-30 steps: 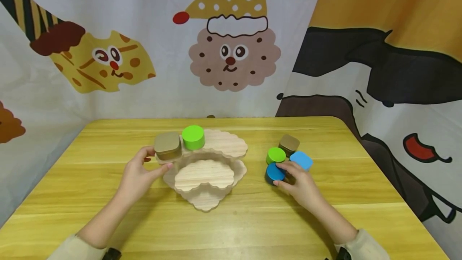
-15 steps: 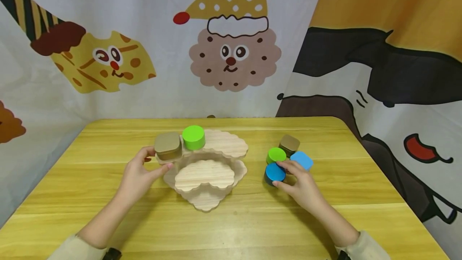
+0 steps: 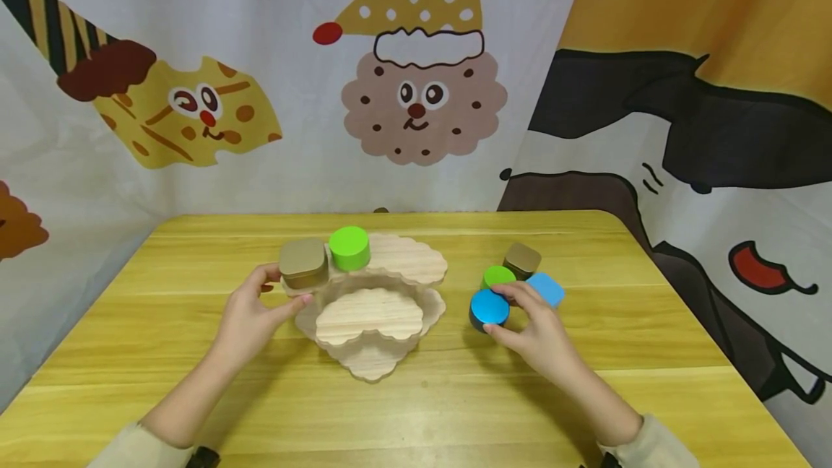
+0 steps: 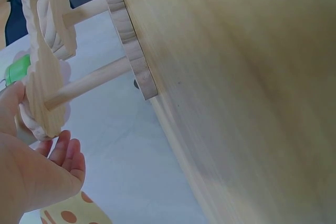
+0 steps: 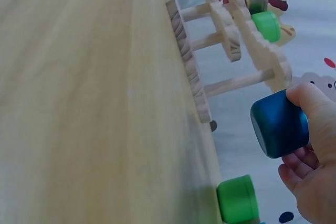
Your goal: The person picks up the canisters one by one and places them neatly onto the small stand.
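Observation:
A tiered wooden stand with scalloped, cloud-shaped shelves on round posts stands left of the middle of the table. My left hand holds the left end of its top shelf, thumb in front and fingers at the far side. On that shelf sit a gold-brown tin with rounded corners and a round green tin. My right hand pinches a small blue tin between thumb and fingers. It hangs above the table in the right wrist view, its top facing up in the head view.
Behind the blue tin stand another green tin, a brown tin and a light-blue tin, partly covered by my right hand. The wooden table ends at a printed cloth.
The right hand has lifted the blue tin and drawn it slightly left, away from the other tins. My left hand has stayed on the stand.

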Demonstrator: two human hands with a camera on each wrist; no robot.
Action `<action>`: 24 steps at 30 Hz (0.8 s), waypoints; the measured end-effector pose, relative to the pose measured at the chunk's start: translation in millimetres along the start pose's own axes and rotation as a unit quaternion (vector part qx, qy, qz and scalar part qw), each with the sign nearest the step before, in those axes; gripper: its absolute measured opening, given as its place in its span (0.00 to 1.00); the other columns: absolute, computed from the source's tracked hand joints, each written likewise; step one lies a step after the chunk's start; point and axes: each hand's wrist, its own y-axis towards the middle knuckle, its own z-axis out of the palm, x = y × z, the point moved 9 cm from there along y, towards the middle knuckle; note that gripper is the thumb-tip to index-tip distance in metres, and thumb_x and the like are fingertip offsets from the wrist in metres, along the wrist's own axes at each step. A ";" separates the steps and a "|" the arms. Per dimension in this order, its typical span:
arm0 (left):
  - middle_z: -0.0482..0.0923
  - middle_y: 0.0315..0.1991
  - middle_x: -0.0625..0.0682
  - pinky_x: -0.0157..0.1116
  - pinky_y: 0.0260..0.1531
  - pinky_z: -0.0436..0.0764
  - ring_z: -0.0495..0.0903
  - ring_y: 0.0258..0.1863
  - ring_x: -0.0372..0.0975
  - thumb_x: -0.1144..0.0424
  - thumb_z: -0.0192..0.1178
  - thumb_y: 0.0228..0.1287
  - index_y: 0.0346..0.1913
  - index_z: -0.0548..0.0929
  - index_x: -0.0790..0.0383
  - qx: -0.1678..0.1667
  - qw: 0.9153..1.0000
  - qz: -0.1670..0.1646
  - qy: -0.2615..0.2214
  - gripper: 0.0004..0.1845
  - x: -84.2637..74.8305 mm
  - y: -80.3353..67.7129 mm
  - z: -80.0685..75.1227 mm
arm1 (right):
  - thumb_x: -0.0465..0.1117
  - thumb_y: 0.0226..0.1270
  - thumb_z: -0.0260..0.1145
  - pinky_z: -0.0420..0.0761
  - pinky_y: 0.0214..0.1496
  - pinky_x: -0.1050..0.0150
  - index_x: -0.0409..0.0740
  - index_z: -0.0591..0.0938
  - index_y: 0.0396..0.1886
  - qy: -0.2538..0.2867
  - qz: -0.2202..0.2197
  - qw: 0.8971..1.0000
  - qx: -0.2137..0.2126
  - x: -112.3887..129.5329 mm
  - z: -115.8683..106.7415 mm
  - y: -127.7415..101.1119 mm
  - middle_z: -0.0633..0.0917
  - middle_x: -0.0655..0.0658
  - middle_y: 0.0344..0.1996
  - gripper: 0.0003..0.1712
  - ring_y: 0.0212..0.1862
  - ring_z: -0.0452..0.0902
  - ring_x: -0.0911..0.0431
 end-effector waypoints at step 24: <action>0.75 0.52 0.63 0.54 0.49 0.67 0.69 0.51 0.55 0.56 0.72 0.54 0.54 0.73 0.72 -0.005 1.000 0.004 0.002 0.31 -0.2 -0.3 -0.4 | 0.37 0.52 0.77 0.75 0.53 0.58 0.42 0.78 0.57 0.047 -0.019 0.999 -0.022 61.7 -17.9 48.3 0.77 0.49 0.52 0.30 0.52 0.73 0.56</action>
